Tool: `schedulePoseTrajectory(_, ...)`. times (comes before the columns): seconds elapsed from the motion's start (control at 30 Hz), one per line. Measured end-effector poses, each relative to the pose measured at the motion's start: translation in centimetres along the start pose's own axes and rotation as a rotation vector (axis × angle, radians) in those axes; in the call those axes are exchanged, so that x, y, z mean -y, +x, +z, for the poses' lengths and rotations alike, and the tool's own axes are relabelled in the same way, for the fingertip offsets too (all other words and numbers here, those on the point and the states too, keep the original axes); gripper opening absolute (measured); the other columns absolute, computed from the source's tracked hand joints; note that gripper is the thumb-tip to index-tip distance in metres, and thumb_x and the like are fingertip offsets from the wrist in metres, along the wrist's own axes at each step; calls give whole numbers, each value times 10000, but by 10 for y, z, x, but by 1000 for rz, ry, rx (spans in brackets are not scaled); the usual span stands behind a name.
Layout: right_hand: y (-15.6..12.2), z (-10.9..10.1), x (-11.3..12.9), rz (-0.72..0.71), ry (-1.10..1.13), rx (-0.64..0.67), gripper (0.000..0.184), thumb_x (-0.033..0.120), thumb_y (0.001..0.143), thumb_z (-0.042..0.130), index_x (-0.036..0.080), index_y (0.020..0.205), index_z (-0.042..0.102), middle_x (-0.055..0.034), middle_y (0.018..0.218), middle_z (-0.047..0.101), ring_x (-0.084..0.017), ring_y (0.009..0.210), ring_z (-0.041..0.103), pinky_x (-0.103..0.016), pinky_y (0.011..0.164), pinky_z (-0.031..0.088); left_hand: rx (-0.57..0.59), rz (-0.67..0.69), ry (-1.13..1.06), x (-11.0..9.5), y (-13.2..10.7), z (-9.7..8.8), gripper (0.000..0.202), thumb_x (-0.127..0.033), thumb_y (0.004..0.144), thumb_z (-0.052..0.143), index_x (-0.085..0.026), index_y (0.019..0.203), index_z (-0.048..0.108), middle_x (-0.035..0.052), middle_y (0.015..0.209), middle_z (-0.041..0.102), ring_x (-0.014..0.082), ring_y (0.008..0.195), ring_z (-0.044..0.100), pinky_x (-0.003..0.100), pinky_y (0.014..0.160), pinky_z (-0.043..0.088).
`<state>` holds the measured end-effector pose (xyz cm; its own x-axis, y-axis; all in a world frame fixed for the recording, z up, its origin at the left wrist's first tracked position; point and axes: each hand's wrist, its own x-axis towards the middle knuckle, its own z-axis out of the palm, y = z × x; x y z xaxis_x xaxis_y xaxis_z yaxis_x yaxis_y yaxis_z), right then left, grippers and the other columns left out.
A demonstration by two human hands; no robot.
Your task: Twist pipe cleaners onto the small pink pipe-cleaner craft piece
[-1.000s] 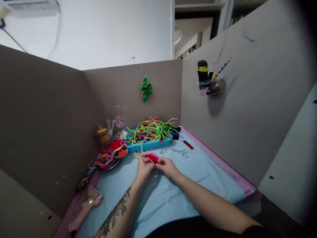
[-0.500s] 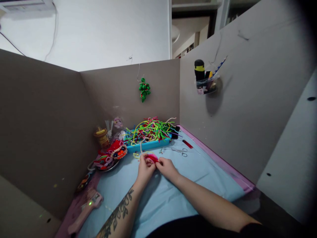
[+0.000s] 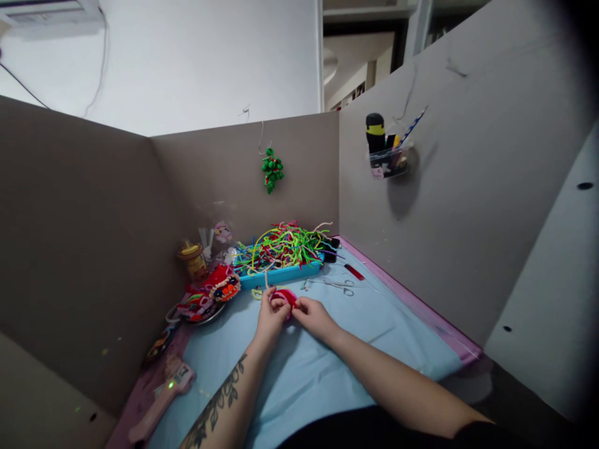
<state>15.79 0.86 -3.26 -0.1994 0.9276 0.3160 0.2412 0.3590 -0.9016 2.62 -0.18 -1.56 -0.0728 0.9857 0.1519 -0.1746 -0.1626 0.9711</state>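
Above the middle of the blue cloth, both hands come together on a small red and pink pipe-cleaner piece [image 3: 285,295], which looks curved like a loop. My left hand [image 3: 271,317] is closed on its left side, thumb and fingers pinching it. At its right edge my right hand [image 3: 312,315] pinches the red part between thumb and forefinger. A pale pipe cleaner [image 3: 266,279] sticks up beside the left fingertips; whether it joins the piece I cannot tell. The fingers hide part of the piece.
Behind the hands stands a blue tray [image 3: 281,274] heaped with colourful pipe cleaners. Scissors [image 3: 344,286] lie to its right, near a red strip [image 3: 354,272]. Finished fuzzy pieces [image 3: 210,293] fill a dish at left. A pink glue gun [image 3: 161,402] lies front left. Grey panels enclose the table.
The red and pink piece has turned a little in the fingers and now shows more of its curve. Both hands have shifted slightly left.
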Motion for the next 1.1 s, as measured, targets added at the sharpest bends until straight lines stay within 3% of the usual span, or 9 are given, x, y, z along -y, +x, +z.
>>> schedulePoseTrajectory(0.23,0,-3,2,-32,17,-64,112,248,712,548,183,655,476,59,565,457,-107,546,419,-214,535,318,46,-64,-117,1,-1,-2,773,-231,556,752,-159,1212,350,-33,691,590,98,572,551,217,576,413)
schedulePoseTrajectory(0.43,0,-2,-2,-55,-13,-62,112,254,741,536,186,674,477,54,576,463,-112,556,423,-217,539,322,54,-4,-65,-3,-3,2,840,-233,572,746,-151,1281,303,-34,660,588,119,584,567,237,594,425)
schedulePoseTrajectory(0.57,-1,-3,-2,-115,-124,-44,110,233,744,541,185,657,495,41,598,487,-119,580,438,-220,549,330,33,86,55,-3,-3,5,791,-198,606,707,-178,1290,309,-41,653,582,117,593,573,231,600,432)
schedulePoseTrajectory(0.63,-3,-5,1,-176,-163,-50,25,195,734,547,186,717,532,25,662,521,-129,623,463,-229,585,359,24,100,74,-2,-2,4,746,-188,624,679,-187,1279,321,-44,660,577,110,588,571,220,588,431)
schedulePoseTrajectory(0.73,-5,-11,9,-299,-182,-42,159,134,749,526,195,886,576,-14,823,565,-152,748,508,-262,697,408,40,84,80,0,-1,3,717,-181,642,654,-190,1272,312,-48,663,568,103,563,563,213,561,432)
schedulePoseTrajectory(0.8,-5,-13,12,-363,-202,-17,173,113,783,494,201,897,592,-31,870,561,-162,816,518,-280,756,417,55,78,85,2,-1,2,715,-174,642,650,-187,1268,304,-46,672,569,103,563,563,213,556,432)
schedulePoseTrajectory(1.1,-4,-15,6,-374,-346,-43,153,100,827,475,202,829,589,-28,857,538,-160,819,520,-279,766,422,136,91,88,3,-5,4,706,-181,654,642,-183,1266,290,-38,697,575,105,606,567,213,579,434)
